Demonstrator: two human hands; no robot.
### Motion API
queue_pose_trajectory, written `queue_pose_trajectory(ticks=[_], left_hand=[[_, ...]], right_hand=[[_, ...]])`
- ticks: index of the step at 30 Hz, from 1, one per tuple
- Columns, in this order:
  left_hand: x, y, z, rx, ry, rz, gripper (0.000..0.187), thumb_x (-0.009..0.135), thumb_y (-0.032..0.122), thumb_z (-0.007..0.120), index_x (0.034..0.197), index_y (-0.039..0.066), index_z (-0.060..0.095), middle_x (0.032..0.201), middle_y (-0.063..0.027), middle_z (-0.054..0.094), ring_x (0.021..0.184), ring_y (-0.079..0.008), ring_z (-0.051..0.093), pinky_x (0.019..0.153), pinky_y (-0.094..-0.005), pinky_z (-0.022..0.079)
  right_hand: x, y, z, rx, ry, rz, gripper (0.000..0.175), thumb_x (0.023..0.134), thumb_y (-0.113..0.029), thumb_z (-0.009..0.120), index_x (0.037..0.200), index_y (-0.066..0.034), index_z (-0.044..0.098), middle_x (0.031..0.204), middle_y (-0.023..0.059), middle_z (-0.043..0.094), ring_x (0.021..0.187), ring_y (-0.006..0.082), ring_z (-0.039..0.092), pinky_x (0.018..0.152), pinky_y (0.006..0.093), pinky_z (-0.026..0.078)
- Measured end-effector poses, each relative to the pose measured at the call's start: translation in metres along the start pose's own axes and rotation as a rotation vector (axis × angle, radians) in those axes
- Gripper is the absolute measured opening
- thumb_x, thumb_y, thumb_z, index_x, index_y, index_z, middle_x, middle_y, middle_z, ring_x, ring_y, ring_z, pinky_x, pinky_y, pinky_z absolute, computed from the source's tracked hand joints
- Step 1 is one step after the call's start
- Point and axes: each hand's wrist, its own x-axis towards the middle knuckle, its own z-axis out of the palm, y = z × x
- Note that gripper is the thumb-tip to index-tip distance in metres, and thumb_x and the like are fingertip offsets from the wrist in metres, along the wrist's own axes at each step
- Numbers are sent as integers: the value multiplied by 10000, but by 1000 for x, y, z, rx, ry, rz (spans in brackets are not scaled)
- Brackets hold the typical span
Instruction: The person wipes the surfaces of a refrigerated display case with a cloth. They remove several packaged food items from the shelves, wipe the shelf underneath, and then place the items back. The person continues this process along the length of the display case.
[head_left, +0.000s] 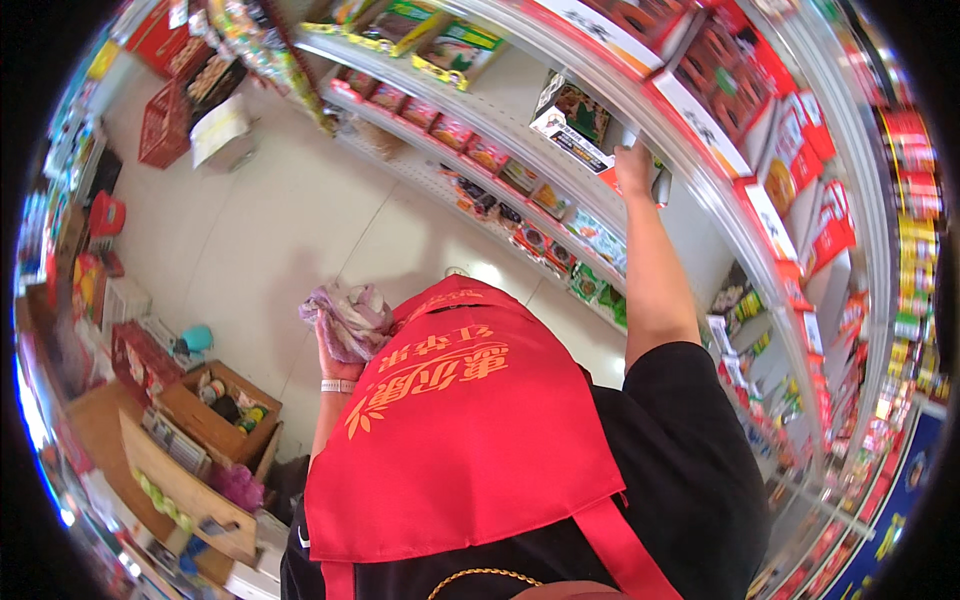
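Observation:
A crumpled purple and white cloth (351, 321) lies in my left hand (337, 364), which is held low beside the red apron (465, 420). My right arm is stretched out to the store shelf. There my right hand (634, 171) is at the end of an open display box of packaged food (574, 124). The fingers seem to be on the box's edge, but their grip is partly hidden. The box stands at a slant on a white shelf, under a higher shelf holding red-trimmed boxes (701, 124).
Lower shelves carry rows of small packets (450, 131). On the floor stand a red plastic basket (163, 124) and a white-covered stool or bin (223, 135). A cardboard box of goods (225, 405) is at the lower left. The upper shelf's edge overhangs my right hand.

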Motion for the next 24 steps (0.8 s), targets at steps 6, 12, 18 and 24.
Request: queue_pose_trajectory(ticks=[6,12,18,24], left_hand=[[30,1,14,132,-37,-81,684,905,588,553,1475,258,365,1518,-211,338,1331,-447,394,1092,-639,343],[48,-6,24,119,-103,-155,645,944,519,529,1479,194,370,1463,-188,429,1337,-402,427,1064,-612,395],[46,-5,25,69,-40,-208,614,961,499,519,1469,187,376,1454,-190,436,1343,-399,427,1050,-592,419],[48,-1,21,79,-103,-114,542,1005,404,491,1461,134,376,1456,-189,441,1335,-374,444,1081,-548,407]], right_hand=[[-66,82,-95,-134,-83,250,712,814,-260,619,1453,-57,378,1334,291,531,1223,455,514,1039,472,407],[-120,203,-134,-287,7,342,590,822,-267,637,1359,-90,472,1187,272,629,1084,457,600,936,519,463],[-152,252,-136,-374,46,539,633,847,-258,638,1416,-101,410,1239,263,615,1173,436,574,974,532,454],[-155,233,-112,-609,409,570,667,866,-337,656,1429,-96,392,1259,221,605,1091,466,590,975,520,448]])
